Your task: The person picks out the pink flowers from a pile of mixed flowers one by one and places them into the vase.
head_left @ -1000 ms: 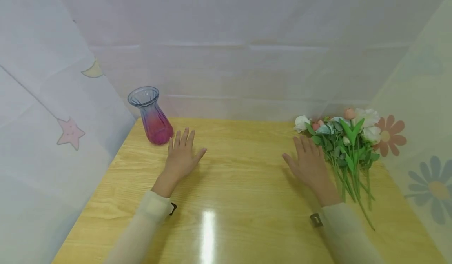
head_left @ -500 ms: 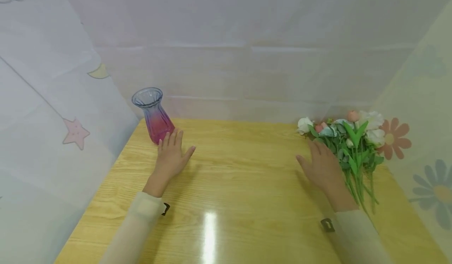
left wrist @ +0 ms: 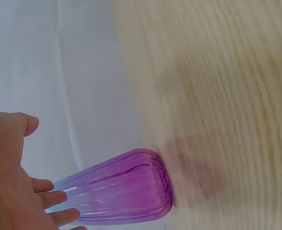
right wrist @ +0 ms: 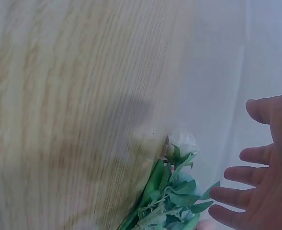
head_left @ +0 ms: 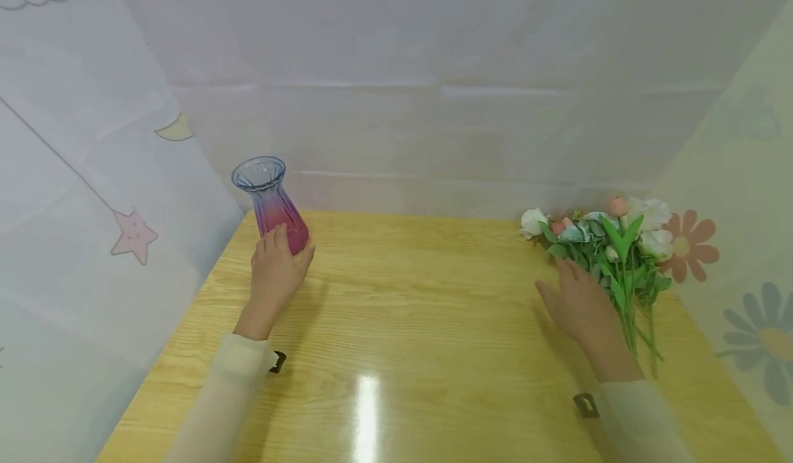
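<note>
A ribbed glass vase, blue at its flared rim and pink-purple below, stands upright at the back left. My left hand is right in front of it, overlapping its lower part in the head view. In the left wrist view the fingers are spread beside the vase, thumb apart. At the right lies a bunch of artificial flowers, white and peach blooms with green stems. My right hand hovers at its left side, fingers relaxed and holding nothing; it hides part of the stems.
Both things are on a light wooden table. A pale cloth hangs along the back edge, with patterned cloth on the left and right sides. A bright light reflection shows on the tabletop near the front.
My left hand has moved left to the front of the vase. My right hand has shifted right and slightly nearer, closer over the flower stems. The vase and flowers stay in place.
</note>
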Demonstrator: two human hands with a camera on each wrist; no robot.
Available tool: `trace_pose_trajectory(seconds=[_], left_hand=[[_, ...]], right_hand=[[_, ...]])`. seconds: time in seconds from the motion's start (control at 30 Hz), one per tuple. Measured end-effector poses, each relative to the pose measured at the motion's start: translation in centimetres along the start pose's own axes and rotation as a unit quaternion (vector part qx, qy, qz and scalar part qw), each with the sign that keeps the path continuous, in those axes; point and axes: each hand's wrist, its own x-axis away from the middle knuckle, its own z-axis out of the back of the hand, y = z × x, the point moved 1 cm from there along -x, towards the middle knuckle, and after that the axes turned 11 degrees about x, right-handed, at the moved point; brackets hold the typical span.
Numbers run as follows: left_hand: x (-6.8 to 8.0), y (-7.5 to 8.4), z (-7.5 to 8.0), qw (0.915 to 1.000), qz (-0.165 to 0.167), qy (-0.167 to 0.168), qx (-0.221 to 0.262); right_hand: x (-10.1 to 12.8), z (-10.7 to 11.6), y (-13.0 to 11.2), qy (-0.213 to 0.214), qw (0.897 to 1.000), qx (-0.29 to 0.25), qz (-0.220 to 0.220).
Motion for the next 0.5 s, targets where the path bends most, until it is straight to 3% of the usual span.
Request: trace_pose_trajectory(seconds=[0.17, 0.5], left_hand=[[-0.8, -0.7, 0.6, 0.9989, 0.017, 0.035, 0.027], [-2.3, -1.8, 1.7, 0.996, 0.068, 0.03, 0.049]], right_hand=[[0.5, 0.1, 1.0, -0.019, 1.0, -0.003, -0.015], [1.5, 0.5, 2.2, -0.016, 0.999, -0.001, -0.032]])
